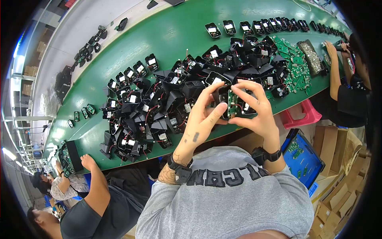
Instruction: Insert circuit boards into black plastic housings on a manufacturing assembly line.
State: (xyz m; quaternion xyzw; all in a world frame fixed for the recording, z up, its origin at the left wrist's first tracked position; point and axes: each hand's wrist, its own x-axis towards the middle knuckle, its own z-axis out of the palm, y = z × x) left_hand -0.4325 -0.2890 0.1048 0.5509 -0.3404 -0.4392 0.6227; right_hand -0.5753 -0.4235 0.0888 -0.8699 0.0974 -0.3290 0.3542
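Note:
Between both hands I hold a small black plastic housing (223, 95) and a green circuit board (232, 104), raised in front of my chest at the table's near edge. My left hand (207, 109) grips the housing from its left side, thumb and fingers curled round it. On the other side, my right hand (254, 105) pinches the board by its ends between thumb and fingers. The board stands on edge against the housing; whether it sits inside cannot be made out. Just beyond my hands lies a large heap of black housings (171, 99) with red wires and white parts.
Loose green circuit boards (294, 63) are piled right of the heap, beside a box of small metal parts (311, 57). Housings stand in rows (274, 24) along the far side. Co-workers sit left (89, 191) and right (350, 91). A pink stool (302, 115) and blue tray (304, 159) are at right.

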